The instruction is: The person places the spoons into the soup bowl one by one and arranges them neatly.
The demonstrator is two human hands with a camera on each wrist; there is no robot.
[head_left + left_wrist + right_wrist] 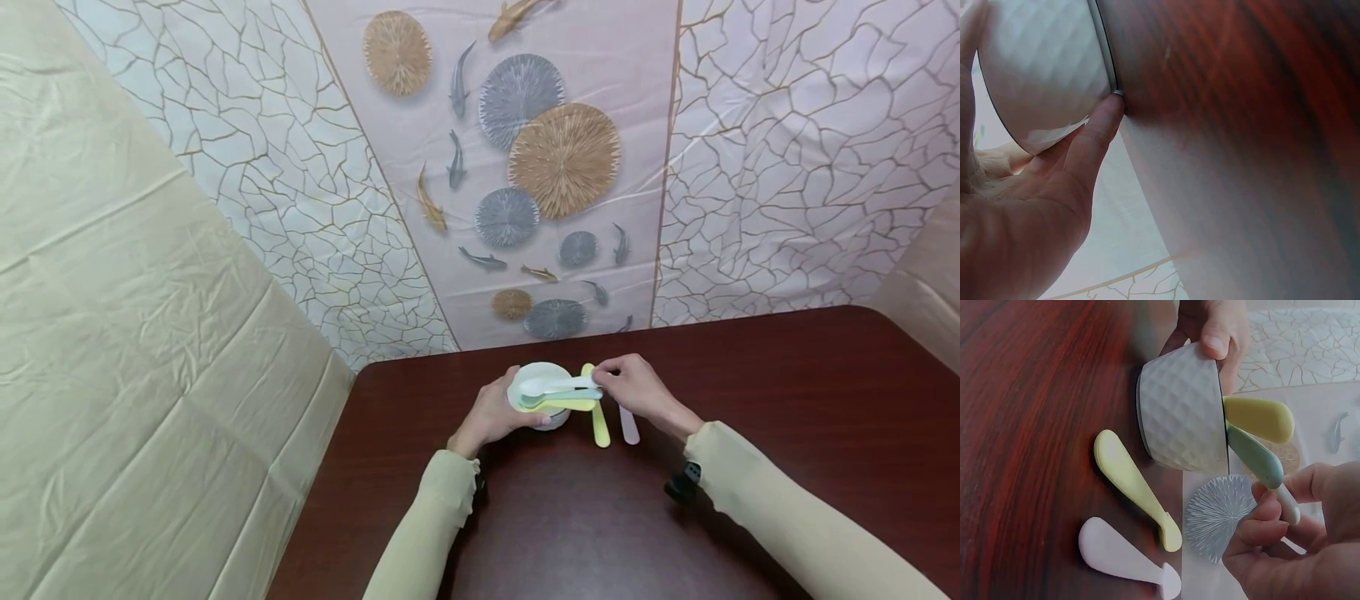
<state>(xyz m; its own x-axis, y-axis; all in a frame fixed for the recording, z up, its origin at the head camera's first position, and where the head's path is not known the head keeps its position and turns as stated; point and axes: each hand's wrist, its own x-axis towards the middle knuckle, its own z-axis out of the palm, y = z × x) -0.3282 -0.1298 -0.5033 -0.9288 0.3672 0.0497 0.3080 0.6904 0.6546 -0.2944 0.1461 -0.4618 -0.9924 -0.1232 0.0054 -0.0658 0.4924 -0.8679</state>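
A white bowl (542,371) with a diamond-textured wall (1179,406) and a thin dark rim stands on the table. My left hand (497,412) holds it from the left side, thumb and fingers around its wall (1047,56). A light green spoon (1257,456) and a yellow spoon (1263,419) lean in the bowl, handles sticking out over the rim to the right. With my right hand (637,387) I pinch the handle of a white spoon (551,385), whose head is over the bowl. Its handle end (1288,506) shows between my fingers.
Right of the bowl, a second yellow spoon (1125,475) and a pale pink spoon (1119,550) lie on the dark red-brown table (585,517). Behind the table's back edge hangs a patterned cloth (562,158); a beige cloth (150,375) covers the left side.
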